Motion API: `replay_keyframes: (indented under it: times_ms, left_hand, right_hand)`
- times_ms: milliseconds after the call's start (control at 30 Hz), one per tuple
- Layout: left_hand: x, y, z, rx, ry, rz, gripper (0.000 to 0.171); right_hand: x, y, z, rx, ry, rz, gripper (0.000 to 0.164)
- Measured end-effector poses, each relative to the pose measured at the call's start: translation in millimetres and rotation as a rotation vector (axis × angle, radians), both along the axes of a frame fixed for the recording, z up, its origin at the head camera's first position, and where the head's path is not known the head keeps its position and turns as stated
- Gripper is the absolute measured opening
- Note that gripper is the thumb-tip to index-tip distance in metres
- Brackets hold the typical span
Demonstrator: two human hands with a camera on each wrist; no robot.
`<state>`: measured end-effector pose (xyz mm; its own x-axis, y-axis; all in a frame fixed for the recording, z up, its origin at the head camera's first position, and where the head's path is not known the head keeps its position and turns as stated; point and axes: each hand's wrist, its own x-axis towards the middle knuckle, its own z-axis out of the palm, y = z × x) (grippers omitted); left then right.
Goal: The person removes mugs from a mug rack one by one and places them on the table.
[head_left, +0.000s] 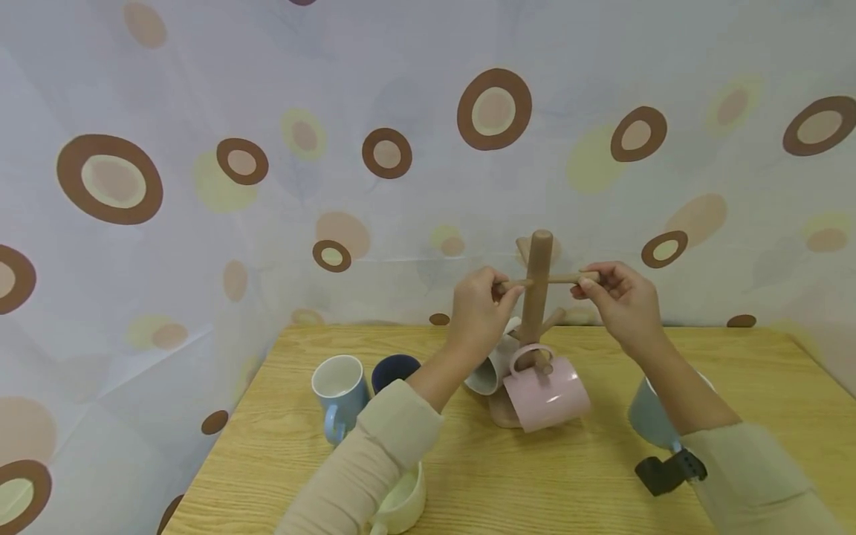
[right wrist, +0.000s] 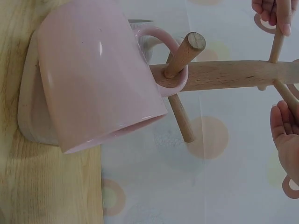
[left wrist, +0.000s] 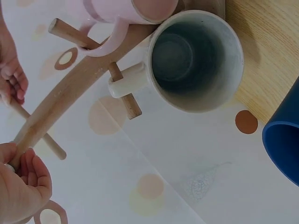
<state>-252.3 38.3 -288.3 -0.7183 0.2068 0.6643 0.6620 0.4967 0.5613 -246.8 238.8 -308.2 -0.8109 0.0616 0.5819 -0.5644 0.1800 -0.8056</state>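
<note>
A wooden mug tree stands upright near the back of the table. On its left side, my left hand pinches the end of an upper peg between thumb and fingers. My right hand pinches the opposite upper peg in the same way. Below them, a pink mug hangs tilted, its handle looped over a lower peg. A whitish mug with a grey-blue inside hangs by its handle from another lower peg. Behind the post, more bare pegs stick out.
To the left stand a light blue mug and a dark blue mug, the latter partly behind my left arm. A pale yellow-green mug sits near the front. A blue-grey mug is partly covered by my right forearm. A patterned curtain hangs behind.
</note>
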Motion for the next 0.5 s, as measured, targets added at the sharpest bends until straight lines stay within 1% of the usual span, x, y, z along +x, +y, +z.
replay_keyframes:
  times_ms: [167, 300, 400, 500]
  left_hand:
    - [2.8, 3.0, -0.8, 0.010, 0.000, 0.018, 0.014]
    - [5.8, 5.4, -0.5, 0.001, -0.011, 0.042, 0.013]
    - [7.8, 7.0, 0.0, 0.003, -0.025, 0.049, 0.013]
    - [9.2, 8.4, 0.4, 0.005, -0.028, 0.054, 0.013]
  right_hand:
    - [-1.4, 2.1, 1.3, 0.040, -0.029, 0.000, 0.008]
    - [-3.2, 3.2, 2.2, 0.028, -0.047, 0.033, 0.011]
    - [-4.9, 3.4, 2.5, 0.012, -0.068, 0.048, 0.010]
    - [-7.2, 3.2, 2.8, 0.014, -0.090, 0.038, 0.011]
